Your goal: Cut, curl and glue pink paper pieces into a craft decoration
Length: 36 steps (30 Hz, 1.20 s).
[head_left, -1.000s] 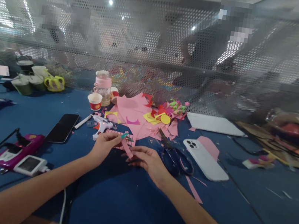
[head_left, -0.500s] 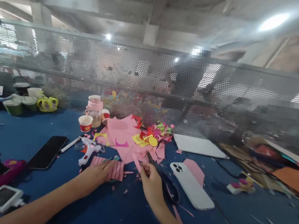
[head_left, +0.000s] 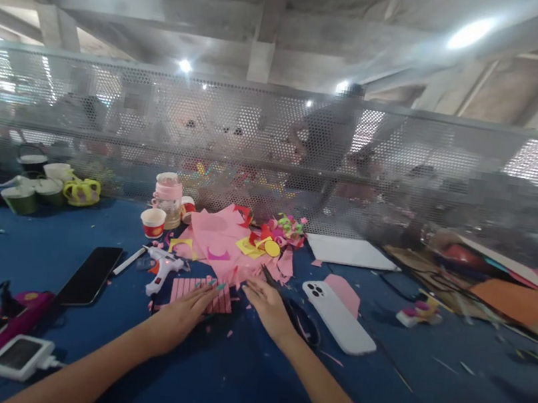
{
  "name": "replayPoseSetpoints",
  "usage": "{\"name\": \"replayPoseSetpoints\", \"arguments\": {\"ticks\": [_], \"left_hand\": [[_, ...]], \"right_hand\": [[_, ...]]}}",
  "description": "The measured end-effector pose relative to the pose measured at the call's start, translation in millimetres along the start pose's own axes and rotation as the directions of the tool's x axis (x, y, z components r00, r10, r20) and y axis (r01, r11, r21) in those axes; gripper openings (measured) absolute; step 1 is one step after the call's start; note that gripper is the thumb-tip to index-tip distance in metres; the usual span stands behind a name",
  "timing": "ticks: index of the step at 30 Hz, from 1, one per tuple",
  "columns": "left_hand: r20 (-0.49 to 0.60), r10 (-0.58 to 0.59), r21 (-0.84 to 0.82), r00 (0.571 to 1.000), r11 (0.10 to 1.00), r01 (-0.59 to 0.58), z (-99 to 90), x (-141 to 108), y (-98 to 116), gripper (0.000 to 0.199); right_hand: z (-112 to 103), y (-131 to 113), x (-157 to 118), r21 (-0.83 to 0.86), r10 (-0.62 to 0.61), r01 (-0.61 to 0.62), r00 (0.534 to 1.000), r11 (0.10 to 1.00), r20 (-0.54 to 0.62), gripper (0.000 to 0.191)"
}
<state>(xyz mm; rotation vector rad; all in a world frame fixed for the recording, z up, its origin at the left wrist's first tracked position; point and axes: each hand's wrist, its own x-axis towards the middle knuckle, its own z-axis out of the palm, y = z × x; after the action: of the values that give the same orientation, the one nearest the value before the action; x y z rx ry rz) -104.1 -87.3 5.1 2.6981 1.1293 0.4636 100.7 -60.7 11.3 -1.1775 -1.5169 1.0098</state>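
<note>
on the blue surface (head_left: 221, 383), the striped pink card (head_left: 180, 287) lies partly beneath the flat, spread left hand (head_left: 189, 311), long axis running sideways, the right hand (head_left: 268, 302) farther off to its right, grip unreadable.

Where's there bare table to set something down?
Roomiest: the blue table between the left forearm and right forearm. Another patch lies between the black phone and yellow object. Crowded: beside and beyond the left hand and right hand, with pink paper, glue gun and paper cup.
</note>
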Motion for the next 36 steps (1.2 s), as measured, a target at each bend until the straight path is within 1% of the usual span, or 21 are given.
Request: {"name": "replayPoseSetpoints", "arguments": {"ticks": [2, 4, 6, 7, 9, 11, 13, 14, 16, 18, 21, 24, 27, 28, 29, 30, 31, 32, 33, 35, 36], "left_hand": [[0.019, -0.066, -0.062, 0.998, 0.996, 0.067, -1.1, 0, 1, 0.051], [0.071, -0.119, -0.137, 0.99, 0.982, 0.128, -4.0, 1, 4, 0.055], [0.116, -0.138, -0.209, 0.984, 0.965, 0.16, -7.7, 1, 8, 0.06], [0.117, -0.129, -0.245, 0.985, 0.957, 0.155, -9.4, 2, 9, 0.061], [0.075, -0.119, -0.316, 0.99, 0.939, 0.137, -12.2, 2, 10, 0.061], [-0.018, -0.139, -0.36, 0.99, 0.925, 0.123, -13.8, 2, 9, 0.058], [-0.069, -0.173, -0.342, 0.983, 0.929, 0.14, -14.3, 1, 8, 0.06], [-0.06, -0.192, -0.313, 0.98, 0.935, 0.164, -14.1, 1, 7, 0.065], [0.003, -0.232, -0.244, 0.973, 0.943, 0.225, -12.6, 0, 5, 0.078], [0.059, -0.263, -0.206, 0.963, 0.941, 0.269, -10.4, 1, 4, 0.084], [0.067, -0.264, -0.157, 0.962, 0.95, 0.271, -8.6, 5, 3, 0.076], [0.108, -0.219, -0.035, 0.97, 0.974, 0.224, -11.0, 6, 3, 0.058], [0.137, -0.167, 0.001, 0.976, 0.986, 0.168, -15.2, 3, 1, 0.044], [0.118, -0.16, -0.013, 0.98, 0.987, 0.163, -16.5, 1, 0, 0.044], [0.075, -0.167, -0.052, 0.983, 0.984, 0.171, -17.5, 0, -1, 0.044], [0.008, -0.192, -0.113, 0.981, 0.975, 0.192, -18.5, -1, -2, 0.045], [-0.071, -0.236, -0.182, 0.969, 0.958, 0.22, -19.2, -1, -3, 0.044], [-0.157, -0.299, -0.279, 0.941, 0.928, 0.248, -19.8, 0, -2, 0.04], [-0.22, -0.354, -0.332, 0.909, 0.903, 0.271, -20.0, 3, -1, 0.034], [-0.288, -0.427, -0.376, 0.857, 0.874, 0.309, -19.3, 12, 5, 0.026], [-0.314, -0.46, -0.403, 0.831, 0.857, 0.322, -18.1, 18, 9, 0.026]], "right_hand": [[-4, -3, 4, -0.056, 0.001, -0.002, 1.0, 0.998, -0.014, 0.036], [-6, -7, 7, -0.118, -0.01, 0.009, 1.0, 0.993, -0.007, 0.036], [-2, -11, 8, -0.169, -0.037, 0.04, 0.999, 0.985, 0.019, 0.039], [1, -12, 8, -0.188, -0.056, 0.062, 0.998, 0.98, 0.039, 0.041], [10, -11, 5, -0.208, -0.087, 0.102, 0.993, 0.973, 0.082, 0.045], [19, -6, 0, -0.229, -0.117, 0.141, 0.986, 0.963, 0.115, 0.048], [26, 3, -5, -0.286, -0.177, 0.201, 0.978, 0.937, 0.11, 0.049], [28, 8, -7, -0.328, -0.217, 0.233, 0.972, 0.915, 0.085, 0.049], [29, 18, -10, -0.413, -0.272, 0.267, 0.961, 0.871, 0.046, 0.052], [28, 24, -10, -0.461, -0.28, 0.257, 0.96, 0.849, 0.018, 0.055], [27, 26, -8, -0.477, -0.275, 0.237, 0.961, 0.846, -0.009, 0.055], [27, 23, -8, -0.477, -0.283, 0.232, 0.958, 0.848, -0.037, 0.052], [25, 19, -10, -0.439, -0.33, 0.246, 0.936, 0.864, -0.123, 0.047], [23, 18, -11, -0.412, -0.355, 0.263, 0.92, 0.872, -0.164, 0.047], [22, 17, -12, -0.383, -0.38, 0.283, 0.902, 0.879, -0.205, 0.048], [20, 17, -14, -0.356, -0.402, 0.306, 0.884, 0.883, -0.238, 0.049], [18, 16, -15, -0.336, -0.421, 0.328, 0.87, 0.883, -0.256, 0.051], [18, 15, -16, -0.321, -0.437, 0.35, 0.861, 0.88, -0.261, 0.053], [18, 14, -18, -0.306, -0.448, 0.369, 0.858, 0.878, -0.25, 0.055], [20, 11, -21, -0.255, -0.441, 0.388, 0.876, 0.885, -0.196, 0.062], [23, 9, -22, -0.212, -0.42, 0.384, 0.893, 0.899, -0.161, 0.065]]}}
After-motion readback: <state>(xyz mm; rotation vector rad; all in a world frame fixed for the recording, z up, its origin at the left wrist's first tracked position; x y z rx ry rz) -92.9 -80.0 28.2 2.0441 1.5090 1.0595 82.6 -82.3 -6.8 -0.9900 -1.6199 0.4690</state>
